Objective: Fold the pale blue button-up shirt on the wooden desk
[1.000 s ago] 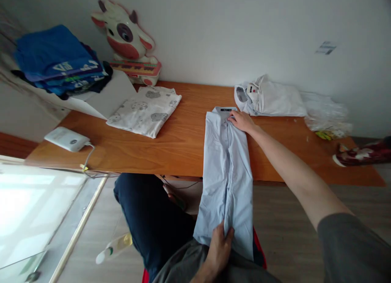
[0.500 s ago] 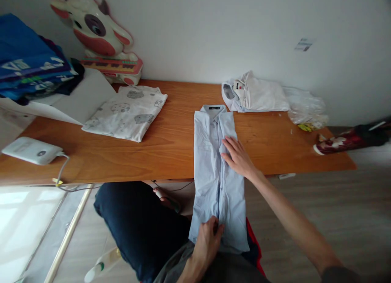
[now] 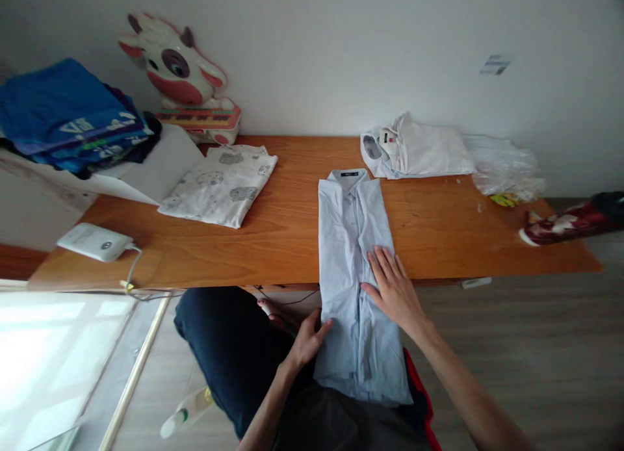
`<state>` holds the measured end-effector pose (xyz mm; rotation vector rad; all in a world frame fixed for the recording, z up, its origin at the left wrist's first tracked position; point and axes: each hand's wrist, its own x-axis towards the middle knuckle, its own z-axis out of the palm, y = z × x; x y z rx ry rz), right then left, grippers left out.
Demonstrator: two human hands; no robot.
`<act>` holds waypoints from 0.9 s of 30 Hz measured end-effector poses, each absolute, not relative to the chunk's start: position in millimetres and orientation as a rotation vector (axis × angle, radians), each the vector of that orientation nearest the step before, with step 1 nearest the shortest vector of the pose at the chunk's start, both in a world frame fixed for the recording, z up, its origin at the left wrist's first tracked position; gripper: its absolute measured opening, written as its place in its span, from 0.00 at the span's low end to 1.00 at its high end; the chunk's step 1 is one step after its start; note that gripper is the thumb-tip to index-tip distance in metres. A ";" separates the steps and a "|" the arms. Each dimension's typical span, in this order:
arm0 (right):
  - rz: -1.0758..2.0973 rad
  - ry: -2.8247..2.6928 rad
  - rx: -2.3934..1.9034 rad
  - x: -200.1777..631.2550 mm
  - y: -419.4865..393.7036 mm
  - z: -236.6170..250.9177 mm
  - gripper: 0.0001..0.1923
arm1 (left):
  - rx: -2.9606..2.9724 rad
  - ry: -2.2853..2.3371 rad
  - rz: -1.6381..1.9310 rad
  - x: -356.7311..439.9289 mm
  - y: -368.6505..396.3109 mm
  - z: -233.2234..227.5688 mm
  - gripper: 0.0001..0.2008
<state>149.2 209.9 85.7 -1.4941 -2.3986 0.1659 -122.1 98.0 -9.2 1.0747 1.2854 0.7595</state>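
A light blue button-up shirt [image 3: 341, 269], folded into a long narrow strip with its collar at the far end, lies partly on the table and hangs over the front edge onto my lap. My right hand [image 3: 396, 295] rests flat on the right half of the shirt, fingers stretched out. At the shirt's left edge, near the table's front, my left hand [image 3: 306, 340] has its thumb on top of the cloth. Its other fingers are bent at the edge and partly hidden.
Left of the shirt lie a folded white printed cloth [image 3: 221, 184] and a white power bank [image 3: 97, 242] with a cable. Blue clothes [image 3: 73, 123] sit on a white box beside a cow toy keyboard [image 3: 195, 116]. Folded pale clothes [image 3: 429, 152], a plastic bag [image 3: 509, 171] and a dark red bottle [image 3: 570, 223] are right.
My left hand has moved from the shirt's lower middle up to its left edge. The right hand has slid down the shirt toward me. The view has shifted slightly left.
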 end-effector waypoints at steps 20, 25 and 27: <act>1.125 -1.300 -1.877 197.1 -7.8 20.0 0.16 | 0.824 1.464 0.817 -89.3 9.7 44.0 0.31; 1.253 -1.159 -1.776 201.6 -27.6 22.1 0.43 | 0.783 1.281 0.745 -109.0 -4.9 61.2 0.38; 1.308 -1.131 -1.761 209.3 -35.5 32.7 0.41 | 0.677 1.163 0.773 -122.0 -6.7 69.2 0.29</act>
